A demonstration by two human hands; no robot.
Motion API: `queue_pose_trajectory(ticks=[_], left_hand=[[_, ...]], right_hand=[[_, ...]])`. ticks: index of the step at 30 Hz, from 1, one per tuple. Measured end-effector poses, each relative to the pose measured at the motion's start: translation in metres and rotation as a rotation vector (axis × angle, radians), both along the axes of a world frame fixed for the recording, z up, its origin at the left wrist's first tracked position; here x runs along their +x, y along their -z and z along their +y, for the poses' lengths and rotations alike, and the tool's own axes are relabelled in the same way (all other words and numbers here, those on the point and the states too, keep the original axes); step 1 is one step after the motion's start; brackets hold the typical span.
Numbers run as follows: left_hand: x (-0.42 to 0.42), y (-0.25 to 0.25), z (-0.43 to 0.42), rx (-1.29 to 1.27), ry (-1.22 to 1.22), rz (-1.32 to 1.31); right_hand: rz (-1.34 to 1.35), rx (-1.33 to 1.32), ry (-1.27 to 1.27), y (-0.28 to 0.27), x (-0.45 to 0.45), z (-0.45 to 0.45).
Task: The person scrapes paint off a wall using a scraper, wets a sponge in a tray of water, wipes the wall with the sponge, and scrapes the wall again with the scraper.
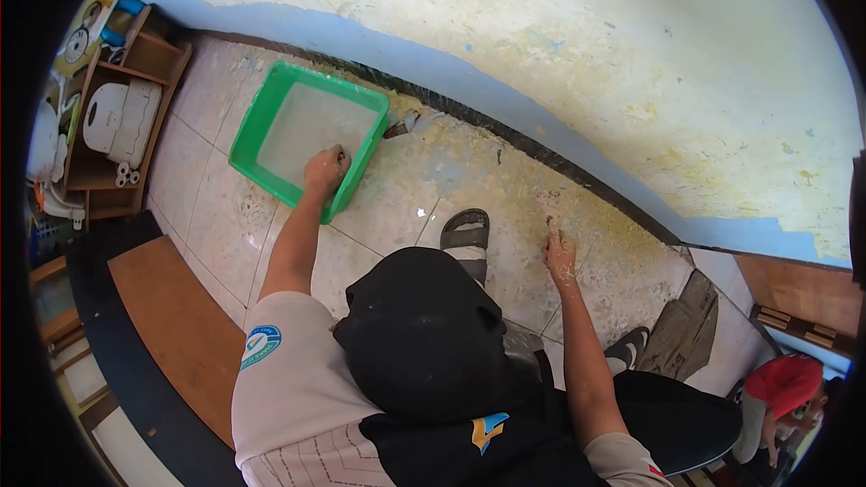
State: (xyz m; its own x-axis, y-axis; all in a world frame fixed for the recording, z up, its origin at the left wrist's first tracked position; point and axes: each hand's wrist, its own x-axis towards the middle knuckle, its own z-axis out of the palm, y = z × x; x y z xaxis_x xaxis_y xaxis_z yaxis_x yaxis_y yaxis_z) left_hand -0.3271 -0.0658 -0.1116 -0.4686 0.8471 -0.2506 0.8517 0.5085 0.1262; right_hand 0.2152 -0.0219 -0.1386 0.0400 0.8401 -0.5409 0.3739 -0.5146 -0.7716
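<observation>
A green plastic tub (248, 149) with cloudy whitish liquid in it stands on the tiled floor near the wall. My left hand (327, 169) is over its right side, fingers curled closed; something dark shows at the fingers, but I cannot make out what. Toward the right, my right hand (560, 257) is low over the dirty tiles, its fingers drawn together and pale residue on the skin. Whatever it may hold is too small to name. Crumbly paint debris (548, 203) lies just beyond its fingertips.
A wall (577, 63) with peeling paint runs along the far side. Shelves (167, 63) with appliances stand left, beside a brown board (171, 325). A broken wooden piece (681, 329) lies right, near my sandals (465, 230). Another person (780, 397) crouches at lower right.
</observation>
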Motion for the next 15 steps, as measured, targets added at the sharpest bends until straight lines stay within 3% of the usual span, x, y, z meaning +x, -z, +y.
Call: queue_pose_trajectory(ticks=[4, 6, 7, 9, 11, 13, 14, 15], left_hand=[[-0.017, 0.039, -0.008, -0.065, 0.278, 0.026], [0.0, 0.005, -0.016, 0.12, 0.278, 0.012], [-0.008, 0.019, -0.016, 0.116, 0.061, -0.029], [-0.02, 0.036, -0.015, -0.011, 0.019, 0.085], [-0.017, 0.014, -0.012, 0.0, 0.13, -0.001], [-0.032, 0.02, -0.009, 0.319, -0.021, -0.122], [-0.04, 0.018, -0.004, 0.334, 0.01, -0.122], [-0.046, 0.014, 0.003, 0.384, -0.182, -0.369]], right_hand=[[-0.049, 0.129, -0.115, -0.001, -0.001, -0.005], [-0.013, 0.227, -0.102, 0.01, 0.002, -0.007], [-0.006, 0.228, -0.088, 0.008, 0.003, -0.007], [-0.004, 0.237, -0.038, -0.001, 0.004, -0.008], [0.018, 0.212, -0.045, -0.016, 0.007, -0.008], [0.043, 0.174, -0.011, -0.018, 0.012, -0.01], [0.065, 0.138, -0.016, -0.02, 0.017, -0.006], [0.067, 0.153, 0.013, -0.023, 0.02, -0.005]])
